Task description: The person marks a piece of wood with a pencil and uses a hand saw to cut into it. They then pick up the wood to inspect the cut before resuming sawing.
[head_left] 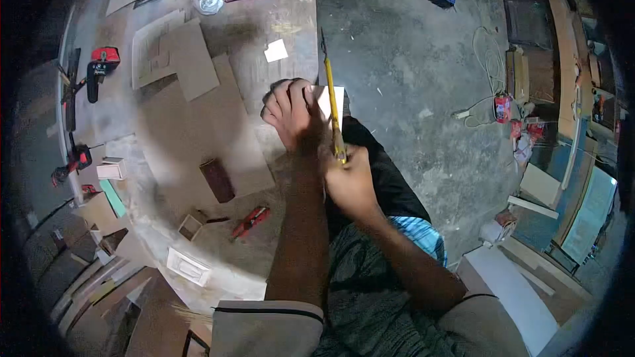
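My right hand (352, 182) is closed round the lower end of a long, thin yellow hand saw (333, 99). I see the saw nearly edge-on, its dark far tip pointing away from me over the floor. Beside it, my left hand (289, 107) lies at the table's edge with its fingers bent over a small white board piece (323, 94). The piece sticks out past the edge, next to the saw. Where exactly the blade meets the board is hidden. A dark object shows partly behind the left fingers.
On the table (258, 20) lie cardboard sheets (178, 119), a brown block (217, 180), red pliers (251, 222), a small open box (191, 226) and a white framed piece (188, 266). A red-and-black power tool (102, 69) is farther left. A cable (488, 59) coils on the floor.
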{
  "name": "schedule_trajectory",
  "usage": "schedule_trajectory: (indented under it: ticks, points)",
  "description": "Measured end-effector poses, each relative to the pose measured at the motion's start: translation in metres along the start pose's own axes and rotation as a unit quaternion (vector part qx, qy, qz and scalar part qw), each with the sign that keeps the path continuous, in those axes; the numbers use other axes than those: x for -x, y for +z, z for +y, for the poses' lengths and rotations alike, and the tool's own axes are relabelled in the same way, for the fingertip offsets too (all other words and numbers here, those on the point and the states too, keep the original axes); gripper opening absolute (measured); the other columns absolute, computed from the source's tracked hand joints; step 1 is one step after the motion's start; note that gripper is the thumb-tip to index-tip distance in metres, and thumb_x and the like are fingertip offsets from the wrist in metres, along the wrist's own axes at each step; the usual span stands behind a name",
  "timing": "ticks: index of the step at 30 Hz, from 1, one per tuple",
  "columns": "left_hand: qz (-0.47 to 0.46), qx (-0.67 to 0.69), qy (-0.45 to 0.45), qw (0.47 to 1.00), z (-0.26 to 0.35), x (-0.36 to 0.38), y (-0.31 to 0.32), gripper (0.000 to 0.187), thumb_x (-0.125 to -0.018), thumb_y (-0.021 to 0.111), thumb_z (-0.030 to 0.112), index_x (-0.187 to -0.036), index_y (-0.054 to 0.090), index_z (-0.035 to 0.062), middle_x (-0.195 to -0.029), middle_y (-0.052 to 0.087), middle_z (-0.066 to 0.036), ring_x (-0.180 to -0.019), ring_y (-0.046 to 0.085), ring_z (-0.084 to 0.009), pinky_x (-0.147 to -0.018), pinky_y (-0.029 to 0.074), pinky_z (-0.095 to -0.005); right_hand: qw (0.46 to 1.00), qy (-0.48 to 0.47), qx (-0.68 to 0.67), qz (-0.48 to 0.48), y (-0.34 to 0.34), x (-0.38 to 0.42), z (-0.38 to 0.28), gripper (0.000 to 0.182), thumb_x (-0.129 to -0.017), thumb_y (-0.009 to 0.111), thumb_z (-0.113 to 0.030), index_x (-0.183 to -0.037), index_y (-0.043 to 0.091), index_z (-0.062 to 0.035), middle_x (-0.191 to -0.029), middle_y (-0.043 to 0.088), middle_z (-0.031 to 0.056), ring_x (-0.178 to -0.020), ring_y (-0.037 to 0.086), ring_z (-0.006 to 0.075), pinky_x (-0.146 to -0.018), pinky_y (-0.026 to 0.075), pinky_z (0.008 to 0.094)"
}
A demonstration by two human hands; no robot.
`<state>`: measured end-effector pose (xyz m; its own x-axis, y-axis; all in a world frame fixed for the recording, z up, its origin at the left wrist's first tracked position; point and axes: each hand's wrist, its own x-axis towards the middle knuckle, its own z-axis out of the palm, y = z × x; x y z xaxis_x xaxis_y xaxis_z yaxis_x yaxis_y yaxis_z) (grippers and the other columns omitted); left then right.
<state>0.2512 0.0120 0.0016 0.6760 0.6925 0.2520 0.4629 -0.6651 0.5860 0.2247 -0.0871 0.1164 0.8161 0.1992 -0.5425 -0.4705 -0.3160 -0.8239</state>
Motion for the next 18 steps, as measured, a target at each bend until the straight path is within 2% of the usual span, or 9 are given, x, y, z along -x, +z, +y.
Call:
schedule_trajectory:
  ticks: [2,3,7,10,14,15,18]
  points:
    - [-0.002,-0.033,0.0,0.999,0.007,-0.01,-0.004,0.016,-0.102,0.06,0.029,-0.111,0.067,0.0186,-0.121,0.06,-0.004,-0.12,0.054,-0.0305,-0.104,0.035,-0.0482,0.999,0.032,0.023,0.022,0.008,-0.042,-0.008,0.03,-0.098,0.067,-0.009,-0.07,0.06,-0.0009,-0.062,0.054,-0.0027,-0.058,0.05,0.006,-0.052,0.038,0.0292]
    - [0.012,-0.014,0.01,1.0,0.007,-0.011,-0.003,0.016,-0.103,0.059,0.029,-0.111,0.068,0.0174,-0.122,0.06,-0.006,-0.119,0.054,-0.0316,-0.104,0.035,-0.0482,1.0,-0.011,-0.012,0.009,0.012,-0.044,-0.012,0.03,-0.099,0.066,-0.008,-0.07,0.06,-0.0016,-0.063,0.053,-0.003,-0.059,0.049,0.0052,-0.052,0.036,0.0283]
    - [0.021,-0.011,0.026,0.999,0.003,-0.011,0.0,0.013,-0.103,0.06,0.025,-0.11,0.067,0.0169,-0.121,0.061,-0.006,-0.118,0.054,-0.0313,-0.103,0.035,-0.0484,1.0,-0.005,-0.02,-0.01,0.004,0.006,0.0,0.035,-0.103,0.063,-0.015,-0.074,0.06,0.0032,-0.063,0.051,-0.0021,-0.059,0.045,0.006,-0.052,0.036,0.0309]
    - [0.012,-0.025,0.012,1.0,0.01,-0.011,-0.006,0.012,-0.101,0.063,0.024,-0.11,0.067,0.0178,-0.117,0.062,-0.005,-0.118,0.055,-0.0309,-0.103,0.036,-0.0485,0.998,-0.025,0.049,0.012,0.007,-0.034,-0.003,0.034,-0.103,0.062,-0.014,-0.073,0.06,0.0018,-0.064,0.053,-0.0019,-0.06,0.047,0.0052,-0.052,0.038,0.0292]
    - [0.01,-0.025,0.01,1.0,0.004,-0.016,0.004,0.013,-0.1,0.064,0.024,-0.111,0.066,0.0188,-0.119,0.061,-0.004,-0.119,0.054,-0.0299,-0.105,0.036,-0.0487,0.997,0.068,-0.004,-0.02,-0.003,-0.014,-0.002,0.034,-0.102,0.062,-0.014,-0.071,0.059,0.0006,-0.061,0.055,-0.0014,-0.056,0.049,0.0063,-0.052,0.039,0.0311]
    - [0.009,-0.024,0.011,1.0,0.002,-0.016,0.004,0.013,-0.099,0.064,0.023,-0.112,0.066,0.0194,-0.12,0.061,-0.003,-0.12,0.054,-0.0291,-0.105,0.035,-0.0485,0.999,0.018,-0.04,0.009,0.002,0.004,-0.011,0.034,-0.102,0.063,-0.014,-0.072,0.059,0.0015,-0.059,0.054,-0.0019,-0.054,0.048,0.0062,-0.05,0.038,0.0326]
    - [-0.001,-0.029,0.009,1.0,0.002,-0.004,-0.001,0.014,-0.098,0.065,0.023,-0.112,0.067,0.0205,-0.12,0.06,-0.002,-0.12,0.054,-0.0277,-0.106,0.035,-0.048,0.999,0.01,0.035,-0.003,0.003,-0.021,0.009,0.032,-0.101,0.064,-0.015,-0.073,0.06,0.001,-0.06,0.054,-0.003,-0.055,0.048,0.0061,-0.049,0.037,0.0331]
